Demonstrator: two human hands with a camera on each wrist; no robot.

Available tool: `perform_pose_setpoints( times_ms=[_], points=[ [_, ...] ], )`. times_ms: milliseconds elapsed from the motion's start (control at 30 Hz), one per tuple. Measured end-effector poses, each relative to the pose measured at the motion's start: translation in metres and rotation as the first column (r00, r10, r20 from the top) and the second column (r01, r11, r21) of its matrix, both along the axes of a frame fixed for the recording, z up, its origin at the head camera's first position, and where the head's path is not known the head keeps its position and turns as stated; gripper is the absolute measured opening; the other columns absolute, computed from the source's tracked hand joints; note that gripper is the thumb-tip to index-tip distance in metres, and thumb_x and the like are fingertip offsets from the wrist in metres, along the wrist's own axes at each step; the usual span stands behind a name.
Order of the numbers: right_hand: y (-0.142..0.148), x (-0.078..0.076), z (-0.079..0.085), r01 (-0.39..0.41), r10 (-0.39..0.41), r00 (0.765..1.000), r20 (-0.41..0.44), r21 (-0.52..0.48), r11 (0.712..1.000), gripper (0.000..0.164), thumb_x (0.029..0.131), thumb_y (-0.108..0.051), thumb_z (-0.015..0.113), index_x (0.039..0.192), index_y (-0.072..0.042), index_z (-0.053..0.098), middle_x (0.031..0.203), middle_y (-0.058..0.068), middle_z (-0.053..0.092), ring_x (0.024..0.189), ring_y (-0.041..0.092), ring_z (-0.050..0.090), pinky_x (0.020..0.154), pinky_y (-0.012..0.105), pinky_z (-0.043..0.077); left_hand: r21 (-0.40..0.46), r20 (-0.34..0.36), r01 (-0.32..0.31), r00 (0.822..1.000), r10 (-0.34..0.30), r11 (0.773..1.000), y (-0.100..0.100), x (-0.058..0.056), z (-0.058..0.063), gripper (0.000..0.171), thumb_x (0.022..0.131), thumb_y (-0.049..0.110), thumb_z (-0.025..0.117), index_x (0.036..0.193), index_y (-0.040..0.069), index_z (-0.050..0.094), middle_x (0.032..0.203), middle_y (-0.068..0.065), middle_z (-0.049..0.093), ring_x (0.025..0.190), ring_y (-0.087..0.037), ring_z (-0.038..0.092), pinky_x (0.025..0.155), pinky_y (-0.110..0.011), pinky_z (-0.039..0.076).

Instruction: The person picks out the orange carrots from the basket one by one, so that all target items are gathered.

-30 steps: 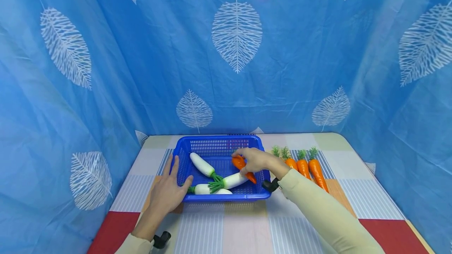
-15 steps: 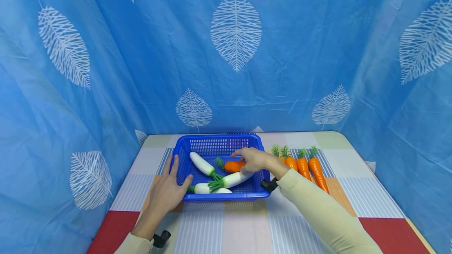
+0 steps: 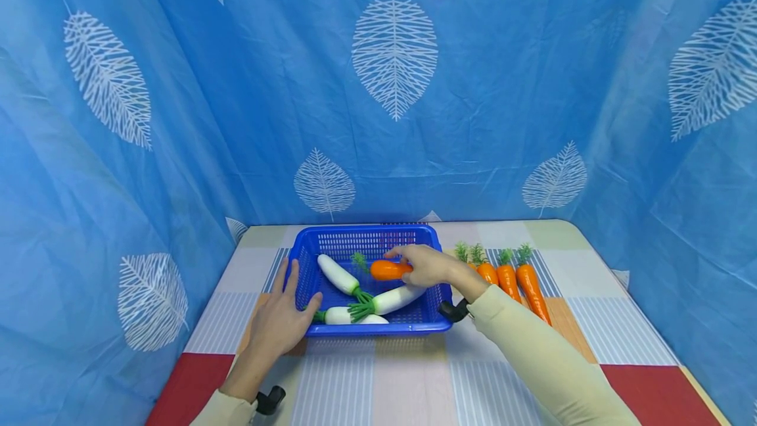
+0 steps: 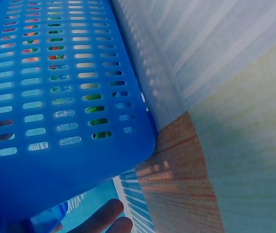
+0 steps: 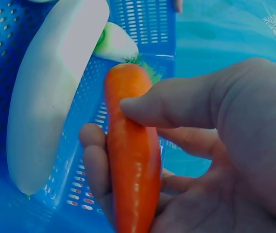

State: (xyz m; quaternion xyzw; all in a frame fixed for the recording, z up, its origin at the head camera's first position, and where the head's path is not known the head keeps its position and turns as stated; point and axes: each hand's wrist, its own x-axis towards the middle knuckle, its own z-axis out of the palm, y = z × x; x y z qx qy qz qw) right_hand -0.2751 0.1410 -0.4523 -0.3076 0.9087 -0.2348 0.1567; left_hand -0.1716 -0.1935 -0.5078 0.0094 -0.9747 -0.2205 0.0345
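Note:
My right hand (image 3: 428,265) holds an orange carrot (image 3: 386,270) inside the blue plastic basket (image 3: 408,329). In the right wrist view the thumb presses on the carrot (image 5: 132,145) and the fingers curl behind it. Its green top points left in the head view. Three white radishes with green tops lie in the basket: one at the back left (image 3: 337,275), one in front of the carrot (image 3: 399,299), and one along the front wall (image 3: 340,316). With its fingers spread, my left hand (image 3: 280,324) rests at the basket's left side. The left wrist view shows the slotted basket wall (image 4: 70,160) and some fingertips.
Several carrots (image 3: 532,291) with green tops lie side by side on the table, right of the basket and partly behind my right arm. A patchwork cloth (image 3: 408,380) covers the table. Blue leaf-patterned curtains (image 3: 473,117) stand behind and on both sides.
The carrot in my right hand has turned from pointing down over the front radish to lying roughly crosswise, then shifted slightly back and left. My left hand has stayed in place.

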Motion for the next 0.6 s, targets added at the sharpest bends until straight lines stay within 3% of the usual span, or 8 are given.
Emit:
perform_pose_setpoints(
  times_ms=[100,167,433,600],
  points=[
    [0.002,0.000,0.001,-0.019,0.019,1.000,-0.016,-0.027,0.999,0.061,0.101,0.004,0.072,0.162,-0.004,0.065,0.121,0.017,0.081,0.093,0.021,0.065,0.085,0.033,0.052,-0.002,-0.001,0.003,1.000,-0.003,1.000,0.000,0.000,-0.001,0.100,0.115,0.053,0.066,0.187,0.005,0.016,0.196,-0.026,0.011,0.154,-0.064,0.060,0.108,-0.071,0.066],
    [0.003,0.001,0.002,-0.014,0.013,1.000,-0.015,-0.042,0.999,0.062,0.102,0.003,0.070,0.163,-0.006,0.064,0.115,0.012,0.078,0.088,0.019,0.060,0.084,0.033,0.049,-0.004,0.002,0.003,1.000,-0.003,1.000,0.000,0.000,-0.001,0.100,0.115,0.053,0.065,0.187,0.005,0.015,0.196,-0.026,0.011,0.155,-0.063,0.059,0.109,-0.071,0.066],
    [0.013,0.007,0.009,0.067,-0.065,0.998,0.021,-0.106,0.992,0.061,0.109,-0.009,0.067,0.169,-0.011,0.058,0.143,0.018,0.075,0.093,0.019,0.062,0.080,0.033,0.050,-0.012,0.017,-0.001,1.000,0.001,1.000,0.000,0.000,0.000,0.100,0.115,0.054,0.064,0.187,0.006,0.014,0.196,-0.026,0.009,0.157,-0.064,0.056,0.113,-0.073,0.063],
    [0.022,0.011,0.011,0.082,-0.084,0.996,-0.007,-0.160,0.984,0.054,0.113,-0.015,0.068,0.166,-0.012,0.061,0.144,0.019,0.074,0.097,0.020,0.067,0.086,0.037,0.057,-0.015,0.017,0.001,1.000,-0.001,1.000,0.001,0.000,0.001,0.100,0.115,0.054,0.064,0.187,0.005,0.014,0.196,-0.026,0.010,0.157,-0.063,0.057,0.112,-0.072,0.064]
  ],
)
